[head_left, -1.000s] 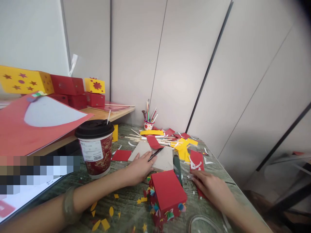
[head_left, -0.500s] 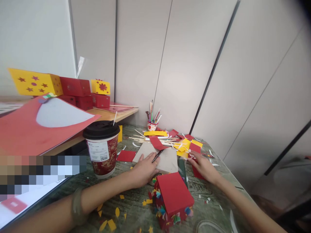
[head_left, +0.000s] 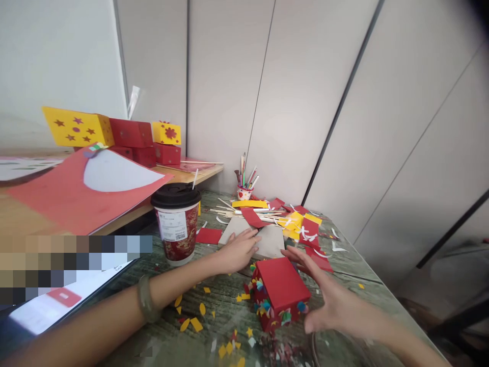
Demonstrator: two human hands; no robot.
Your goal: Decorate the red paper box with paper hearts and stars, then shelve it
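A red paper box (head_left: 280, 291) with small coloured paper pieces stuck along its lower edge stands on the table in front of me. My right hand (head_left: 328, 300) hovers just right of the box, fingers spread, holding nothing. My left hand (head_left: 239, 250) rests palm down on a grey board (head_left: 269, 240) behind the box, fingers stretched out. A black pen lay under this hand earlier; it is hidden now.
A lidded paper coffee cup (head_left: 175, 224) stands left of my left hand. Red and yellow paper scraps (head_left: 294, 223), wooden sticks and a small cup of pens (head_left: 244, 189) lie behind. Decorated boxes (head_left: 78, 127) and a red sheet (head_left: 82, 191) sit on a wooden shelf at left. A tablet (head_left: 64, 300) lies at bottom left.
My right hand has drawn back from the red paper scraps to beside the red box, fingers spreading. My left hand stays on the grey board. The view has shifted left.
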